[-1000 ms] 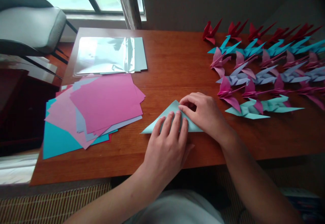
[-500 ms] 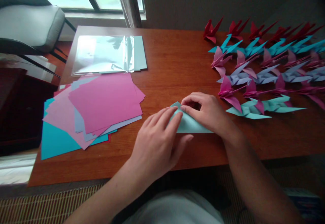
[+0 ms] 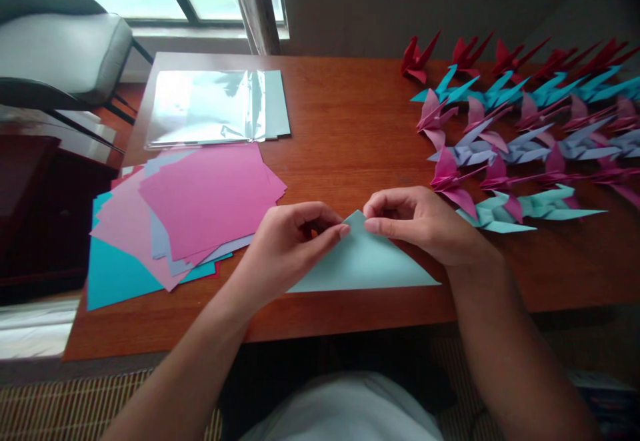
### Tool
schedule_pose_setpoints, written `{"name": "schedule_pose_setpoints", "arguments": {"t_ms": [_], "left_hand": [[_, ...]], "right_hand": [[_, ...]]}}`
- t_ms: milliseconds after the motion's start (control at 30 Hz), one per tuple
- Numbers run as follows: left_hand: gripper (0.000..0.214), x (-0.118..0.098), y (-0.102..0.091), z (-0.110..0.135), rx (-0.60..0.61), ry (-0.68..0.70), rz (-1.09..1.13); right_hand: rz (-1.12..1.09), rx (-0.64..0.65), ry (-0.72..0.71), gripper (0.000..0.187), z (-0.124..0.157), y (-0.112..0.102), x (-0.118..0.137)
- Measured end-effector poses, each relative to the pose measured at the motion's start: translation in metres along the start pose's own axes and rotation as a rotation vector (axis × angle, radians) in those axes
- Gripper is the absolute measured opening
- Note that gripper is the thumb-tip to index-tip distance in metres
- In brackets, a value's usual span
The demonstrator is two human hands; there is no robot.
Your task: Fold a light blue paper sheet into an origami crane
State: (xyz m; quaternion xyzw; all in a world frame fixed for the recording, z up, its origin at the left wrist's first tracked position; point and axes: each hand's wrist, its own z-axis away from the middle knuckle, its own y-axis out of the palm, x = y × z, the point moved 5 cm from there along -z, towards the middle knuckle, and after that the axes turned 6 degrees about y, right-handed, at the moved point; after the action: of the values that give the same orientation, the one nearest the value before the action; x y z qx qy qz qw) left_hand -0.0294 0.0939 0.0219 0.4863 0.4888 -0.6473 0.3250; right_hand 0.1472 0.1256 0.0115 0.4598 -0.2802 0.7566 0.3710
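A mint-green sheet of origami paper [image 3: 367, 261], folded into a triangle, lies on the wooden table in front of me, its long edge toward me and its tip pointing away. My left hand [image 3: 295, 241] pinches the paper's left slope near the tip between thumb and fingers. On the other side of the tip, my right hand [image 3: 413, 221] grips the right slope the same way, thumb on top. Finished mint-green paper cranes [image 3: 495, 213] stand just beyond my right hand.
Loose coloured paper sheets [image 3: 215, 201] are fanned out at the left, with a clear-wrapped paper pack [image 3: 200, 107] behind them. Rows of paper cranes in red [image 3: 415, 61], blue [image 3: 447, 87], pink and lilac fill the right side. A chair [image 3: 65, 47] stands beyond the table's left edge.
The paper triangle has come nearer to me, and more of it shows. My left hand has gone from lying spread over it to pinching beside its tip.
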Motion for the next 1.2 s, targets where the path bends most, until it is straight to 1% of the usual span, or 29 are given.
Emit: {"name": "schedule_pose_setpoints", "arguments": {"t_ms": [133,367,700,1200], "left_hand": [[0.024,0.0065,0.0001,-0.0005,0.004,-0.044,0.069],[0.024,0.0048,0.0012,-0.0017,0.001,-0.068,0.096],[0.024,0.0079,0.0013,-0.0013,-0.026,-0.058,0.074],[0.021,0.0067,0.0004,-0.0015,-0.021,-0.064,0.079]], "right_hand": [[0.005,-0.024,0.011,0.014,0.0007,-0.001,-0.0005],[-0.011,-0.038,0.012,0.013,0.0007,-0.001,-0.001],[0.04,-0.059,-0.001,0.015,0.0011,-0.0021,-0.0032],[0.024,-0.063,0.003,0.015,0.0012,-0.0028,-0.0034]]}}
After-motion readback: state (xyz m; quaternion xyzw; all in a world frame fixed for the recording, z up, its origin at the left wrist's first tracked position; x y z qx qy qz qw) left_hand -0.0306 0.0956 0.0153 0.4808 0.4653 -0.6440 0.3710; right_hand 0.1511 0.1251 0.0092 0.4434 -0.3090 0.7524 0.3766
